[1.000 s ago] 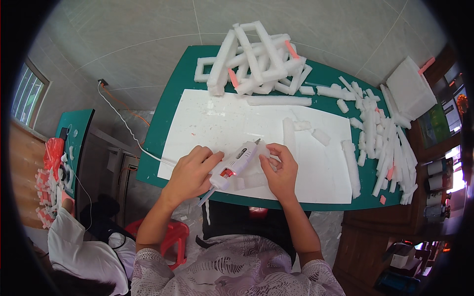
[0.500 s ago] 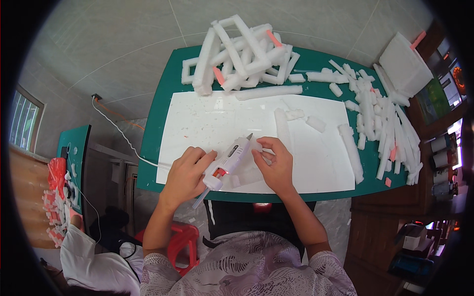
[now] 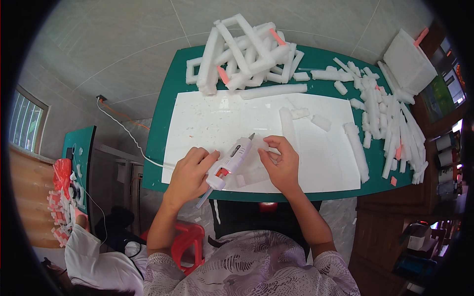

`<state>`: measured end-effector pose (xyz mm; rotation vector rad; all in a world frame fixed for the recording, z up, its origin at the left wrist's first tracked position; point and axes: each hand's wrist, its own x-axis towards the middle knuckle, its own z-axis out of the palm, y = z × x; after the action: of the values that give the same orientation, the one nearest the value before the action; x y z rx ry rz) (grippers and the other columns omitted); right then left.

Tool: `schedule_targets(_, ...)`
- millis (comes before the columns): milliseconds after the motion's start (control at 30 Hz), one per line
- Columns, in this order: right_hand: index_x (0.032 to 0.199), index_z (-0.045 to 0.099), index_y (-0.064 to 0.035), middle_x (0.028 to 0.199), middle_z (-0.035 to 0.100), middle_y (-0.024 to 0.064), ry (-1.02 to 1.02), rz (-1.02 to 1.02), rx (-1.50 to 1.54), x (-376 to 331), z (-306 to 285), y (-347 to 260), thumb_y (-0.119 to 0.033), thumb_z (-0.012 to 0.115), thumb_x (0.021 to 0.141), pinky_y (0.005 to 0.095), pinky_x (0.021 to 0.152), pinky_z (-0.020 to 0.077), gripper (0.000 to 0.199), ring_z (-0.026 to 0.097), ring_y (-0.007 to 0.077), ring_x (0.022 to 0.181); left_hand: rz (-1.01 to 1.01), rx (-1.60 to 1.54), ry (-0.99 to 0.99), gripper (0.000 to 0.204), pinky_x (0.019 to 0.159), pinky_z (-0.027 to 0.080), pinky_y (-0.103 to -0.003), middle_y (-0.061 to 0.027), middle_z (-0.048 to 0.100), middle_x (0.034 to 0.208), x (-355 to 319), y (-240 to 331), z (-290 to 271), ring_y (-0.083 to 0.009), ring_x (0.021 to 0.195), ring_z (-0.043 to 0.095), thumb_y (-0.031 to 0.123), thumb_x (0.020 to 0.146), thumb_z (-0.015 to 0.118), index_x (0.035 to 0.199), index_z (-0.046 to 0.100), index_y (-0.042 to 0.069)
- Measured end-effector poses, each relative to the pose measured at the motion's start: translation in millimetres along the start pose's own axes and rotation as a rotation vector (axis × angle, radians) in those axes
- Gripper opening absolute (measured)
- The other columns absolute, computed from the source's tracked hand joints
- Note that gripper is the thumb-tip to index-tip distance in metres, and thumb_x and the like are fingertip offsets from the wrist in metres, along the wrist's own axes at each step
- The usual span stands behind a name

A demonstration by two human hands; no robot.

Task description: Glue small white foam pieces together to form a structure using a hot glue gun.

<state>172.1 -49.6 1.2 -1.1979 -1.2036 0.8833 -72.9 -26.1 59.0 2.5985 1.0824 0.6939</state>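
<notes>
My left hand (image 3: 190, 172) grips a white glue gun (image 3: 229, 162) with its nozzle pointing up and right, over a white sheet (image 3: 217, 123) on the green table (image 3: 165, 123). My right hand (image 3: 281, 163) rests just right of the nozzle, fingers curled on a small white foam piece (image 3: 254, 160) lying on the sheet. A short foam block (image 3: 240, 180) lies near the gun's handle. A long foam stick (image 3: 286, 126) stands just beyond my right hand.
A glued frame of white foam sticks (image 3: 242, 52) sits at the table's far edge. Several loose foam sticks (image 3: 390, 123) pile up at the right. A white foam slab (image 3: 407, 61) is far right. A cord (image 3: 123, 133) runs left. A red stool (image 3: 185, 244) stands below.
The view has shifted slightly. Both hands stay over the near edge of the white sheet, the glue gun's nozzle still close to my right hand's fingers.
</notes>
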Motion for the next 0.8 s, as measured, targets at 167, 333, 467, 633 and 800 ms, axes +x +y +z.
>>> schedule_targets(167,0.113,0.057,0.0051,0.106,0.059,0.011,0.0,-0.004,0.019,0.7,-0.7,2.0,0.008,0.065,0.089,0.0305,0.089,0.0586,0.026,0.059,0.0146,0.104,-0.01,-0.001,0.006,0.046,0.067,0.048,-0.04,-0.0119,0.055,0.088,0.0,0.6,-0.7,-0.0307,0.083,0.056,0.003,0.068,0.067,0.114,0.064,0.003)
schedule_targets(333,0.113,0.061,0.0037,0.109,0.063,0.0138,0.026,-0.001,0.037,0.6,-1.2,4.8,0.001,0.068,0.088,0.0332,0.085,0.0612,0.025,0.065,0.0208,0.104,-0.06,-0.01,-0.041,0.044,0.074,0.049,-0.042,-0.0164,0.06,0.095,-1.2,-1.0,-1.2,-0.0355,0.087,0.059,0.018,0.075,0.073,0.113,0.063,-0.001)
schedule_targets(467,0.115,0.056,0.0047,0.105,0.059,0.0115,0.0,-0.018,0.011,0.4,-1.7,1.6,0.009,0.064,0.089,0.0305,0.089,0.0584,0.027,0.06,0.0144,0.101,-0.019,-0.008,0.012,0.043,0.068,0.048,-0.041,-0.0124,0.057,0.09,0.1,-1.3,-0.5,-0.0314,0.084,0.057,0.008,0.072,0.067,0.114,0.063,0.001)
schedule_targets(633,0.116,0.055,0.0042,0.105,0.059,0.011,-0.006,-0.008,0.056,-0.3,-2.8,2.0,0.009,0.064,0.09,0.0291,0.088,0.0575,0.028,0.06,0.0135,0.101,-0.03,-0.012,0.015,0.042,0.07,0.048,-0.042,-0.0129,0.057,0.091,-1.1,-6.0,2.2,-0.0319,0.084,0.057,0.011,0.074,0.068,0.114,0.062,0.001)
schedule_targets(800,0.117,0.054,0.0039,0.106,0.059,0.0103,-0.017,0.018,0.088,-0.8,-2.5,1.8,0.009,0.063,0.091,0.028,0.086,0.0567,0.028,0.06,0.013,0.101,-0.032,-0.04,0.015,0.042,0.07,0.048,-0.041,-0.0131,0.057,0.092,-1.4,-3.2,1.2,-0.0318,0.085,0.057,0.013,0.074,0.069,0.114,0.062,0.001)
